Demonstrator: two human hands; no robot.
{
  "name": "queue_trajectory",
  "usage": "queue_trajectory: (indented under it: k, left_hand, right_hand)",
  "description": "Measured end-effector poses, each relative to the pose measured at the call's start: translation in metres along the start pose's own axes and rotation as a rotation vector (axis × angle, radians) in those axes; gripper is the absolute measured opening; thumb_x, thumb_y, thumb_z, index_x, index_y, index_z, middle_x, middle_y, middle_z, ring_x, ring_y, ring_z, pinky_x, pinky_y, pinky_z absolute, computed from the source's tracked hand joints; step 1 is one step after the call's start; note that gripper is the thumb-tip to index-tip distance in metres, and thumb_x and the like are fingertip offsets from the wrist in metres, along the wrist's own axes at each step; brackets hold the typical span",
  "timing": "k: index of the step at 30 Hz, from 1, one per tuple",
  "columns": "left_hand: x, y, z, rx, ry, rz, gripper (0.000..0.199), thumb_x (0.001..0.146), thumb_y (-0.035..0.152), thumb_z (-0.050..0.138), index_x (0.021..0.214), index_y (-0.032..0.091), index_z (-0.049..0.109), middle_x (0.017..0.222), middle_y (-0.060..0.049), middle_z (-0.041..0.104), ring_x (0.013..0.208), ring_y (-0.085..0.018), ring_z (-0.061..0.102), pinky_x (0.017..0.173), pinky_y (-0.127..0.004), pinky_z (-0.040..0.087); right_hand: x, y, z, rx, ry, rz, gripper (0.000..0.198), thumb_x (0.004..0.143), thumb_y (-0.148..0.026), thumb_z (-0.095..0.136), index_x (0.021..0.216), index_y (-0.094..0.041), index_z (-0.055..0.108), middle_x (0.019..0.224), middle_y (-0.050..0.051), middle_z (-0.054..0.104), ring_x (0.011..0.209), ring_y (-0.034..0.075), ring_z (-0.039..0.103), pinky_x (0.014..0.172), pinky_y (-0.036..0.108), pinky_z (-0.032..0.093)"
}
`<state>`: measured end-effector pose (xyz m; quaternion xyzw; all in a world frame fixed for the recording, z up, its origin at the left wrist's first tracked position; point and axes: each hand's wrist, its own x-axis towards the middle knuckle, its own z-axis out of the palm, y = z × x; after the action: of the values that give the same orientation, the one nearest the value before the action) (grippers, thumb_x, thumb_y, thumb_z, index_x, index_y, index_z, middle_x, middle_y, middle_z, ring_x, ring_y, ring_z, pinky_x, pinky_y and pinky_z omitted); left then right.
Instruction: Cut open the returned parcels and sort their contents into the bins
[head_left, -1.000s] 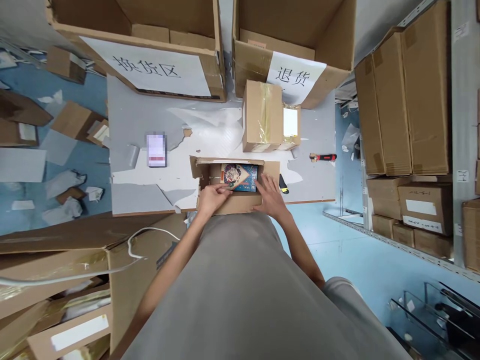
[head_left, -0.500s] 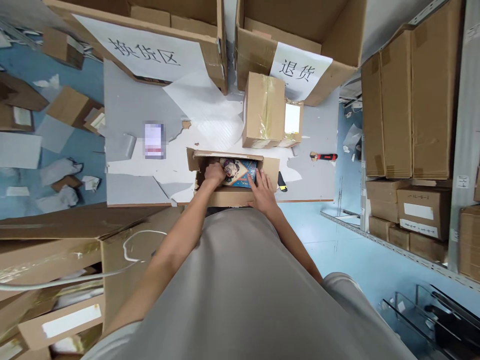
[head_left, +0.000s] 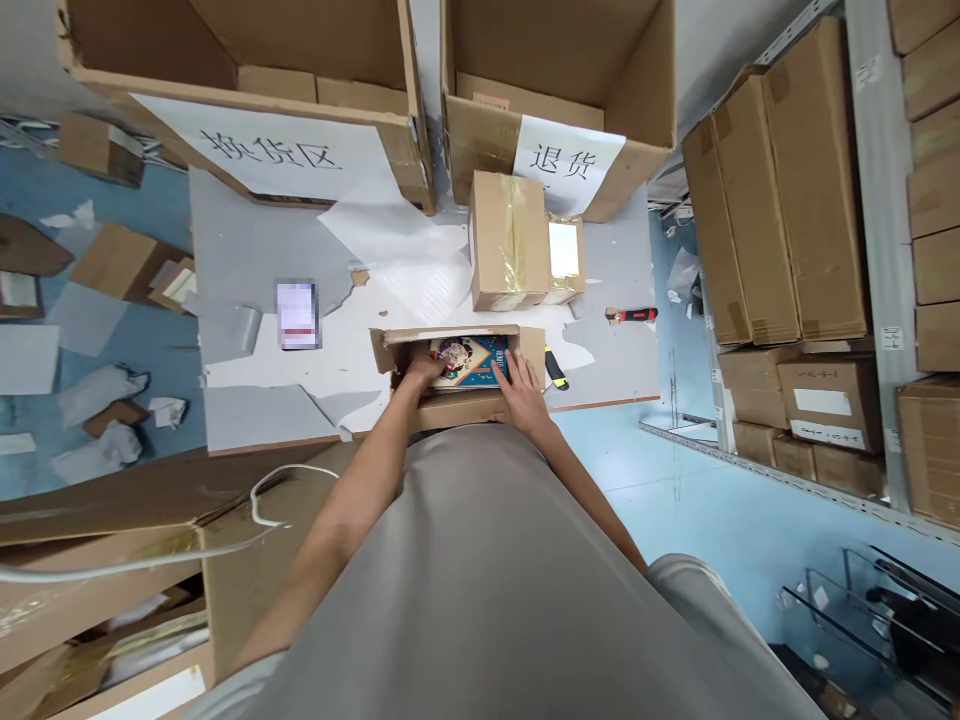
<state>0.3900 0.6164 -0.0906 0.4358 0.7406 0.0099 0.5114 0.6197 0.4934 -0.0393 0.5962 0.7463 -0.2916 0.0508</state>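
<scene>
An open cardboard box [head_left: 457, 408] stands at the table's front edge, close to my body. Inside it lies a blue and cream book [head_left: 481, 360] with an illustrated cover. My left hand [head_left: 424, 372] reaches into the box's left end, its fingers closed at the book's left edge; the fingertips are partly hidden. Stretched flat, the fingers of my right hand [head_left: 525, 392] rest over the book's right end and the box's right flap [head_left: 532, 345].
Behind the box are two taped cartons [head_left: 489, 240] and large labelled bins [head_left: 405, 130]. A yellow-black cutter [head_left: 556, 370] and a red-black cutter [head_left: 634, 314] lie to the right. A blurred-out phone-like rectangle [head_left: 297, 314] lies left. Shelving with boxes [head_left: 832, 400] is at right.
The view has shifted, so the table appears slightly lower and further left. My left hand has moved slightly along the book's left end; my right hand stays at its right end.
</scene>
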Motion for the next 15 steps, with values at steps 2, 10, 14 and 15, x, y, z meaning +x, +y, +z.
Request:
queue_trajectory:
  k: [2, 10, 14, 15]
  left_hand:
    - [-0.005, 0.001, -0.004, 0.03, -0.001, -0.001, 0.043, 0.087, 0.047, 0.1, 0.107, 0.013, 0.082, 0.102, -0.019, 0.087, 0.107, -0.036, 0.084, 0.09, -0.037, 0.064]
    - [-0.065, 0.012, -0.008, 0.19, 0.185, 0.123, 0.036, 0.104, 0.038, 0.078, 0.127, 0.01, 0.079, 0.16, -0.035, 0.067, 0.162, -0.048, 0.058, 0.128, -0.051, 0.051]
    - [-0.1, 0.028, -0.005, 0.357, 0.154, 0.216, 0.033, 0.111, 0.033, 0.067, 0.136, 0.012, 0.073, 0.146, -0.032, 0.076, 0.143, -0.046, 0.073, 0.116, -0.048, 0.057]
    - [-0.108, 0.032, -0.008, 0.387, 0.134, 0.223, 0.032, 0.113, 0.033, 0.063, 0.137, 0.012, 0.071, 0.136, -0.03, 0.081, 0.133, -0.044, 0.079, 0.11, -0.047, 0.058]
  right_hand:
    - [-0.001, 0.002, -0.001, -0.009, 0.004, 0.021, 0.14, 0.081, -0.036, 0.108, 0.192, -0.015, 0.027, 0.2, 0.026, 0.005, 0.19, 0.043, 0.0, 0.153, 0.063, 0.006]
    - [0.003, 0.001, -0.001, -0.015, 0.026, -0.023, 0.14, 0.079, -0.039, 0.11, 0.192, -0.017, 0.03, 0.201, 0.024, 0.006, 0.189, 0.044, 0.003, 0.153, 0.065, 0.012]
    - [0.005, -0.001, -0.002, 0.003, 0.025, -0.021, 0.138, 0.08, -0.043, 0.11, 0.191, -0.017, 0.032, 0.2, 0.024, 0.009, 0.189, 0.045, 0.004, 0.152, 0.066, 0.014]
    - [0.005, 0.0, -0.003, 0.02, 0.031, -0.019, 0.137, 0.08, -0.045, 0.11, 0.191, -0.017, 0.034, 0.2, 0.024, 0.01, 0.189, 0.045, 0.005, 0.152, 0.067, 0.014]
